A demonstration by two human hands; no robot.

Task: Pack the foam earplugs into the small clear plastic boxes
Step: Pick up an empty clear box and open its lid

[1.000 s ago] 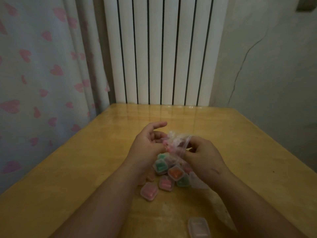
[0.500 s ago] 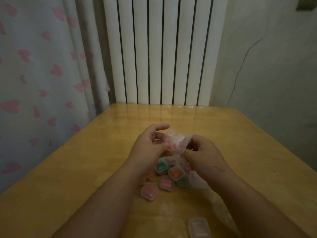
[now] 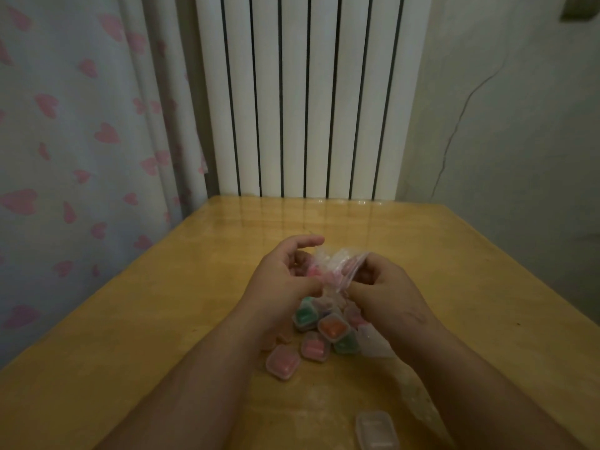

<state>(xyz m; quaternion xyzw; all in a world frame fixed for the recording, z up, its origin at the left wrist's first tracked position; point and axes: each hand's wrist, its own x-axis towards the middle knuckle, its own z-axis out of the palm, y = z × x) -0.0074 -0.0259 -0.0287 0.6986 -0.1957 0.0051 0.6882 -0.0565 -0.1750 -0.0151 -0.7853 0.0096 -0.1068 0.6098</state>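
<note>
Over the last second the left hand (image 3: 285, 277) and right hand (image 3: 383, 287) have pulled the bag's (image 3: 337, 267) mouth wider, each pinching an edge, exposing pink earplugs (image 3: 313, 271) between the grips, above the filled boxes (image 3: 324, 329).

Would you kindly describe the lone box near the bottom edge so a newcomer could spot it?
Start at the wooden table and find the heap of small boxes below the hands. Nearer the viewer, apart from them, lies the pale box: it shows no bright green or orange inside.
</note>
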